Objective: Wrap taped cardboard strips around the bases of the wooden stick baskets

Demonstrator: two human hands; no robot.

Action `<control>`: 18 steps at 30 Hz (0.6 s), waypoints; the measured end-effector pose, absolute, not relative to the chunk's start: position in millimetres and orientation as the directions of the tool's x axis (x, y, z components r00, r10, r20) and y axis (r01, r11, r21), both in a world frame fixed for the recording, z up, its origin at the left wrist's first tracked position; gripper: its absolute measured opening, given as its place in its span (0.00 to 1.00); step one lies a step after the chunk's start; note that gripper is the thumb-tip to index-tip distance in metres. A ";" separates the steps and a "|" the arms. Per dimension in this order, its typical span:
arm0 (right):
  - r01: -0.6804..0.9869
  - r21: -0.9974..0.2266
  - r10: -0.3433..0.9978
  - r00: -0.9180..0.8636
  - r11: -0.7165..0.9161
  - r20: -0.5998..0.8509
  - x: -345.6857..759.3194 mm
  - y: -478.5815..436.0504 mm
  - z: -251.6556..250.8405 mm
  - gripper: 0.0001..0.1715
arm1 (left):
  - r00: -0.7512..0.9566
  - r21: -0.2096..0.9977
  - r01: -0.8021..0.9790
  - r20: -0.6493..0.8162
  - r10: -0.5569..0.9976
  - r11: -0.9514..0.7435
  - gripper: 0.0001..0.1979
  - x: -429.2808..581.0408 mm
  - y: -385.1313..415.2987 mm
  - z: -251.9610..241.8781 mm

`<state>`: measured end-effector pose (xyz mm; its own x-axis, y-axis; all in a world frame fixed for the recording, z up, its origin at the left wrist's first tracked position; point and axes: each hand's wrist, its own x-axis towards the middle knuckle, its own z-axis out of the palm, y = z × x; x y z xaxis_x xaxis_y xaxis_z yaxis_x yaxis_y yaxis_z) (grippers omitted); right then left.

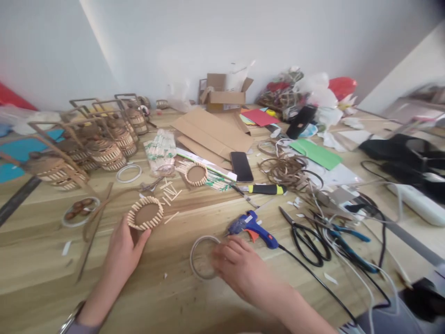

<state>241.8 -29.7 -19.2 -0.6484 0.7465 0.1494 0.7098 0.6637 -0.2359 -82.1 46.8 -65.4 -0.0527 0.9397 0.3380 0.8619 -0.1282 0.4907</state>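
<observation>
My left hand (pixel 127 246) holds a small round basket base (pixel 146 214) by its near edge, thumb and fingers closed on it. Short wooden sticks ring its brown disc. A pale thin ring (pixel 193 265) is tipped up off the flat, its right side pinched in my right hand (pixel 239 266); those fingertips are slightly blurred. Just beyond that hand lies a blue glue gun (pixel 255 228) with an orange trigger. A second stick-edged base (pixel 196 175) rests farther back, and loose short sticks (pixel 169 191) are scattered between the two.
Several small lidded baskets with handles (pixel 106 153) crowd the left. Scissors (pixel 308 241), pliers (pixel 351 248) and tangled cords lie right. Behind are a utility knife (pixel 267 189), a phone (pixel 242 167), cardboard sheets (pixel 212 132) and coiled brown strips (pixel 285 167). Another ring (pixel 129 173) lies left.
</observation>
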 end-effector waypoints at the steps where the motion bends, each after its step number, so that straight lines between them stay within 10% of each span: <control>1: 0.734 -0.220 0.766 -0.619 0.642 0.170 251.9 -24.3 -16.2 0.10 | -0.030 0.485 0.862 0.339 0.940 -0.148 0.28 -83.4 48.4 -68.6; 10: 0.994 0.107 0.944 -0.032 -0.004 0.329 392.2 89.4 11.2 0.15 | -0.108 0.386 0.920 0.427 0.898 -0.073 0.47 -80.5 25.3 -52.5; 18: 0.991 0.131 0.889 -0.072 0.014 0.452 416.0 125.7 10.8 0.14 | 0.104 0.290 0.902 0.575 0.812 -0.320 0.23 -67.0 -22.0 -29.7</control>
<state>416.0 125.7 10.8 -0.0721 0.8893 0.4516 0.9913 0.0137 0.1312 -67.0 -22.0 -29.7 0.1035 0.8117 0.5748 0.9020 -0.3201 0.2896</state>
